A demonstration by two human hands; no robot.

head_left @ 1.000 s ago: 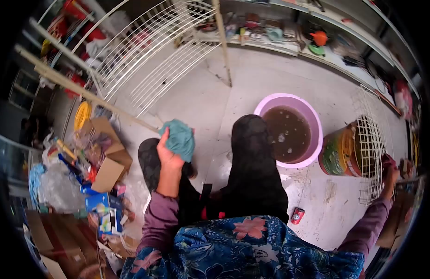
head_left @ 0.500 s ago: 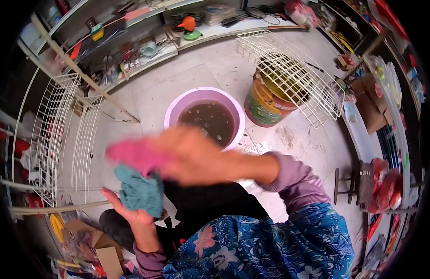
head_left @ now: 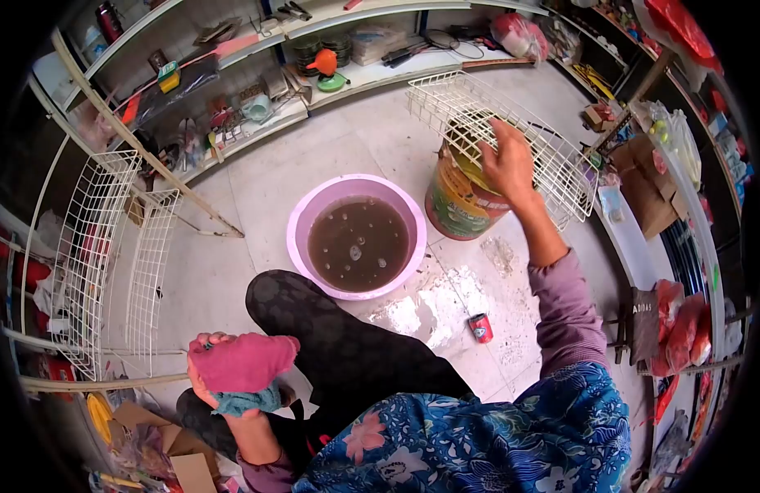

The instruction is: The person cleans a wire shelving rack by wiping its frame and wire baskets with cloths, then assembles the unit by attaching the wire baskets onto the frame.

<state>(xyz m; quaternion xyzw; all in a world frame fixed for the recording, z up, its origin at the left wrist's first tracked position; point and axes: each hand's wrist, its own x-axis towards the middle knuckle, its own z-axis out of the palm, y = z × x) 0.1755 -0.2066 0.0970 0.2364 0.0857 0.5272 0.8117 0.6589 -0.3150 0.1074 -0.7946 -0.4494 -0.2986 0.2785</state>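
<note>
My left hand, at the lower left, is closed round a pink cloth and a teal cloth bunched beneath it. My right hand is spread over a white wire rack, holding nothing visible; whether it touches the wires I cannot tell. The rack lies across the top of a colourful bucket. Left of the bucket stands a pink-purple basin of murky brown water with bubbles.
A red can stands on the floor beside wet patches. Shelves of tools and an orange funnel line the back. At the left is a wire shelf rack, with an open cardboard box below it. Red bags hang at the right.
The pink cloth has passed from my right hand to my left, on top of the teal cloth. My right hand has moved from the lap area up and right, over the rack.
</note>
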